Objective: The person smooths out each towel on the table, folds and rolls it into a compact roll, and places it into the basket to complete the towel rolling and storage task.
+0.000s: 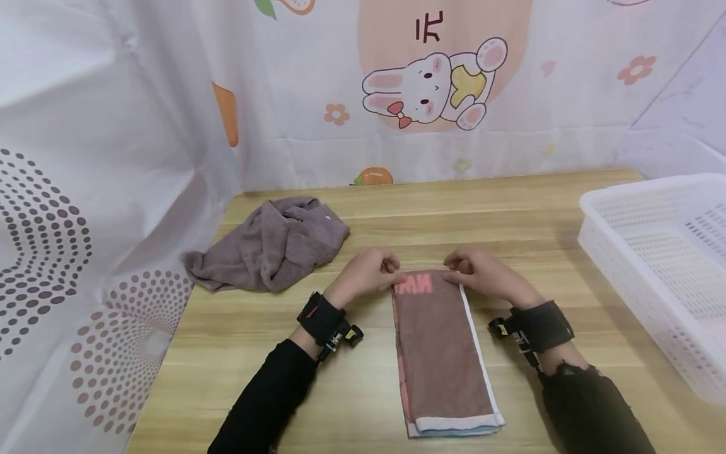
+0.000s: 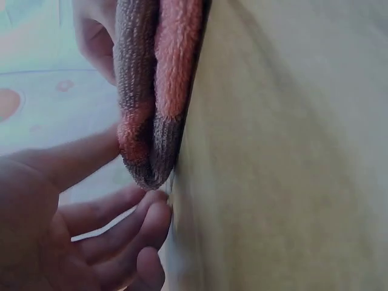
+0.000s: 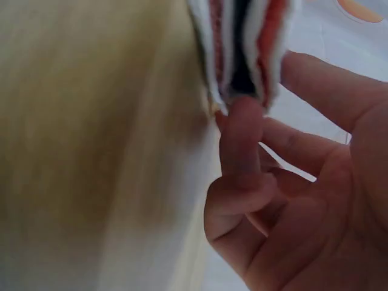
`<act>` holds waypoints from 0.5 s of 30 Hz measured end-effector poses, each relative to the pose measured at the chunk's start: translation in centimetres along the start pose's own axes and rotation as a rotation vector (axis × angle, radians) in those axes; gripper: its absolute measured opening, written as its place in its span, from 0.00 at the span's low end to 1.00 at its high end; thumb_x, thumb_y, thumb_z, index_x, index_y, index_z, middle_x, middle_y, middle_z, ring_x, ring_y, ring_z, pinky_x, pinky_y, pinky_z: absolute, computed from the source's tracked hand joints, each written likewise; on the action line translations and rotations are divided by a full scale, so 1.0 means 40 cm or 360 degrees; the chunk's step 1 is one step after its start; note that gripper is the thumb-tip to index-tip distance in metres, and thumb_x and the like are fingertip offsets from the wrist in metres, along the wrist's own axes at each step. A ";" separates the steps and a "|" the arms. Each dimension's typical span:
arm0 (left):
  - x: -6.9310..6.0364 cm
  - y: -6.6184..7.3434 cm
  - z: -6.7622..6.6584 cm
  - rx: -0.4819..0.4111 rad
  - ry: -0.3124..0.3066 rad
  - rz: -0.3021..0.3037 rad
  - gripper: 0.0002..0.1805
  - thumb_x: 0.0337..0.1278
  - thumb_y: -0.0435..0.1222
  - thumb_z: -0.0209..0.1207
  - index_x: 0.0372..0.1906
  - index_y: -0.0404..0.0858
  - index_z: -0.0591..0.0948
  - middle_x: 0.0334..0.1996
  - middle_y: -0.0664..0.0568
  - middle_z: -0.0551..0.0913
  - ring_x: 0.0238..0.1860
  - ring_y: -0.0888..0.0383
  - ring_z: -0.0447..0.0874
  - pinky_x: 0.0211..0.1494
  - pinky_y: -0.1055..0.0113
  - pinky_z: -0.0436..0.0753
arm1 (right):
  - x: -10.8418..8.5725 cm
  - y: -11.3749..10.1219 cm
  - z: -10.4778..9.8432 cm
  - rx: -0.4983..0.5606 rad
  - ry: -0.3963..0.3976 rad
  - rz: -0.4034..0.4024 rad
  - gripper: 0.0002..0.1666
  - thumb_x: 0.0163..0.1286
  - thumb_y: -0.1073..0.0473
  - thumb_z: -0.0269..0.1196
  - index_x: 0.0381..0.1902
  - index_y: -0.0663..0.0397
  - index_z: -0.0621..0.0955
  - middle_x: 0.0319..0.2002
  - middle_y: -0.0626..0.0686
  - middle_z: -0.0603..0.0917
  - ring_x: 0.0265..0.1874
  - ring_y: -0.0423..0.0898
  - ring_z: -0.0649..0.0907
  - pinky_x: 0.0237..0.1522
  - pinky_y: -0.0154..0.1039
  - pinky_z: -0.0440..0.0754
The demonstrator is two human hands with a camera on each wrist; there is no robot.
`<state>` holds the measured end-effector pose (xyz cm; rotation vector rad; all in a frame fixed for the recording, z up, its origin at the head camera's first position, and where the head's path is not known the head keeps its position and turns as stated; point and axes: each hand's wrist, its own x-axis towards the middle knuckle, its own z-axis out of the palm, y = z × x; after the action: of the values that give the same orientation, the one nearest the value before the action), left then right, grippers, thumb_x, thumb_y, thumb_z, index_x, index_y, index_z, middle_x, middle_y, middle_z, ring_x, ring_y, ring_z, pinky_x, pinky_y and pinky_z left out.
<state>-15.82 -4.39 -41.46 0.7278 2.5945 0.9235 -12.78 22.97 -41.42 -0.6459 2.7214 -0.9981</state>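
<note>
A folded brown towel (image 1: 442,353) with pink lettering, a white border and a light blue edge at its near end lies lengthwise on the table. At its far left corner my left hand (image 1: 367,272) pinches the fold, thumb on top and fingertips at the edge. My right hand (image 1: 488,272) does the same at the far right corner. The left wrist view shows the rounded fold of brown and pink terry (image 2: 148,145) between thumb and fingers. Stacked white-edged layers (image 3: 242,48) show beside my right fingers in the right wrist view.
A crumpled greyish-brown towel (image 1: 278,246) lies at the table's back left. On the right stands a white plastic basket (image 1: 635,271) with slotted walls. The wooden table (image 1: 238,353) meets a printed curtain (image 1: 295,157) at the back and a white sheet at the left.
</note>
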 end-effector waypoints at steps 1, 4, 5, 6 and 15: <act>-0.001 -0.001 -0.001 -0.0019 -0.0030 0.0003 0.19 0.59 0.50 0.67 0.46 0.40 0.85 0.36 0.56 0.84 0.38 0.63 0.81 0.45 0.68 0.79 | 0.002 0.004 0.003 0.0024 -0.0017 -0.0012 0.18 0.69 0.58 0.66 0.50 0.66 0.81 0.39 0.56 0.85 0.29 0.42 0.80 0.36 0.38 0.78; 0.001 -0.004 0.000 -0.0067 -0.0127 0.0029 0.17 0.56 0.48 0.70 0.44 0.41 0.86 0.35 0.57 0.85 0.37 0.63 0.81 0.45 0.69 0.79 | 0.003 0.011 0.007 0.0059 -0.0057 -0.0061 0.16 0.67 0.58 0.68 0.49 0.63 0.82 0.36 0.52 0.83 0.25 0.40 0.76 0.32 0.35 0.76; 0.001 -0.005 0.001 -0.0085 -0.0156 0.0036 0.16 0.55 0.47 0.70 0.43 0.41 0.86 0.34 0.57 0.85 0.37 0.63 0.81 0.45 0.69 0.79 | 0.003 0.013 0.008 0.0070 -0.0070 -0.0087 0.16 0.66 0.59 0.68 0.48 0.62 0.83 0.35 0.51 0.83 0.24 0.39 0.75 0.31 0.35 0.75; 0.002 -0.006 0.002 -0.0097 -0.0181 0.0042 0.15 0.54 0.46 0.71 0.43 0.41 0.86 0.34 0.57 0.85 0.37 0.63 0.81 0.45 0.69 0.79 | 0.003 0.014 0.009 0.0083 -0.0081 -0.0105 0.15 0.66 0.60 0.69 0.47 0.61 0.83 0.34 0.50 0.83 0.23 0.39 0.75 0.31 0.34 0.75; 0.006 -0.012 0.009 -0.0228 -0.0166 0.0074 0.08 0.55 0.36 0.70 0.38 0.41 0.83 0.30 0.53 0.81 0.32 0.61 0.77 0.35 0.72 0.76 | 0.010 0.021 0.011 0.0188 -0.0075 -0.0173 0.08 0.64 0.68 0.68 0.38 0.51 0.83 0.28 0.47 0.78 0.22 0.40 0.73 0.26 0.34 0.73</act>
<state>-16.06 -4.40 -42.08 0.7786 2.4023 1.0443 -13.30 23.09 -42.29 -0.7922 2.5876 -1.1432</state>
